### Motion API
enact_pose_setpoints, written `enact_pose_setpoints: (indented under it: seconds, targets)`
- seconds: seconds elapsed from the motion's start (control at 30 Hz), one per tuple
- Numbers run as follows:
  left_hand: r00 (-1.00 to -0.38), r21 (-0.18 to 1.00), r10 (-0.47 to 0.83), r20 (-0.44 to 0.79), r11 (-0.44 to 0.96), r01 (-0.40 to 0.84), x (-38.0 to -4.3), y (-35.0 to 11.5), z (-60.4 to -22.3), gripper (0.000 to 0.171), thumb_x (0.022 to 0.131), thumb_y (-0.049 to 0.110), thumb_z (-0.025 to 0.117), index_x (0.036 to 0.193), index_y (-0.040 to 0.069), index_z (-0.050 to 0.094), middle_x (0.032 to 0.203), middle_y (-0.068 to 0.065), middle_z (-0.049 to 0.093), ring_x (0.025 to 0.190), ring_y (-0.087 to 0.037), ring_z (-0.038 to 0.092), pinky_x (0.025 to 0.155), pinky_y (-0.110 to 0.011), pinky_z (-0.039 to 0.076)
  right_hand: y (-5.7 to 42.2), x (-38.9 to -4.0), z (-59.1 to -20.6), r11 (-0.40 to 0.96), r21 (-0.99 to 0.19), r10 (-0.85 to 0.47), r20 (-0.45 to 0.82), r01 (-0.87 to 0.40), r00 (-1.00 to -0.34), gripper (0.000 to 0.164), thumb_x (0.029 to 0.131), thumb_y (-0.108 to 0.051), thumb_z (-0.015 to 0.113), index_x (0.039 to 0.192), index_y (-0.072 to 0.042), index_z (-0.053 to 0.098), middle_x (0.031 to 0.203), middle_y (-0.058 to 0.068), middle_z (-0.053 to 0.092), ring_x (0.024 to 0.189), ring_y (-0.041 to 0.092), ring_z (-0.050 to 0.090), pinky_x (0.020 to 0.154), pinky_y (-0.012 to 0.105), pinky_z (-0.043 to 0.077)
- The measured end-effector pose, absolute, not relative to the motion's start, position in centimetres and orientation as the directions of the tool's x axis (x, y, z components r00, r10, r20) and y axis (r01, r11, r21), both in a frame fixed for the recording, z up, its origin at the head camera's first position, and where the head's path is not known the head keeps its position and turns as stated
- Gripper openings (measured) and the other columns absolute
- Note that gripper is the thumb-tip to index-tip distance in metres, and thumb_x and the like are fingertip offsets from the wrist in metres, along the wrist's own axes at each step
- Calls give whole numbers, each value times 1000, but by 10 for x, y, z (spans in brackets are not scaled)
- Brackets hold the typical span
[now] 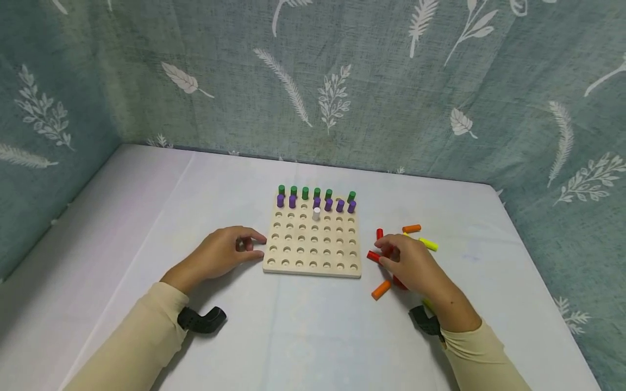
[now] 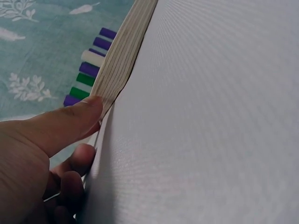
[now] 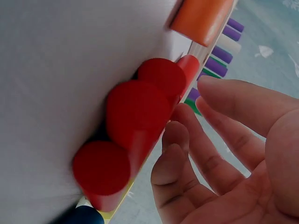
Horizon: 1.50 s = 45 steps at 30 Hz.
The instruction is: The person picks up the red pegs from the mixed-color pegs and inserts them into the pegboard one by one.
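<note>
A pale wooden pegboard lies on the white cloth, with green pegs along its back row and purple pegs in the row before it. Each of those rows has a gap, and one white peg stands just in front. My left hand touches the board's left edge, thumb and forefinger apart. Over loose red pegs at the board's right hovers my right hand. Its thumb and fingers are spread beside the red pegs in the right wrist view, nothing visible between them.
Orange pegs lie before and behind the right hand, and a yellow peg lies beyond it. A dark blue end shows low in the right wrist view. A leaf-patterned green curtain hangs behind the table.
</note>
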State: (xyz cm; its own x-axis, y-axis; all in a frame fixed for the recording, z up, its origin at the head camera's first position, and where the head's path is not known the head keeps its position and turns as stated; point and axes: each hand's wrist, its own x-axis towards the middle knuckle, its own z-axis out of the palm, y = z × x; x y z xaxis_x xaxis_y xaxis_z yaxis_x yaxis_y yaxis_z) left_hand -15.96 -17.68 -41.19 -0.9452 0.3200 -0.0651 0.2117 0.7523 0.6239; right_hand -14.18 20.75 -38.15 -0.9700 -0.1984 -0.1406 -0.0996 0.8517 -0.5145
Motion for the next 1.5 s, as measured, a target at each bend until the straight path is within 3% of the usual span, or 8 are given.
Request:
enact_pose_setpoints:
  seconds: [0.77, 1.17, 1.5]
  targets:
    - [-948, 619, 309, -74, 759, 199, -165, -175, -417, 27, 85, 26, 81, 110, 22, 73, 83, 4, 59, 76, -15, 50, 68, -30, 39, 207, -145, -388, 896, -432, -209, -199, -105, -957, 39, 89, -6, 74, 127, -12, 66, 112, 8, 66, 100, 24, 59, 91, 46, 53]
    - [-946, 607, 317, -67, 766, 214, -165, -176, -415, 27, 85, 28, 81, 111, 23, 73, 83, 5, 59, 76, -14, 50, 70, -31, 38, 207, -144, -384, 862, -487, -215, -106, -138, -971, 49, 90, -6, 69, 136, -14, 57, 99, 4, 65, 88, 20, 57, 79, 36, 52]
    - [-936, 623, 347, -66, 747, 233, -163, -179, -416, 47, 95, 36, 68, 139, 27, 56, 90, 3, 61, 74, -14, 51, 67, -31, 41, 205, -139, -384, 833, -532, -224, -74, -152, -972, 36, 88, -5, 72, 123, -10, 68, 104, 5, 67, 90, 19, 59, 81, 36, 54]
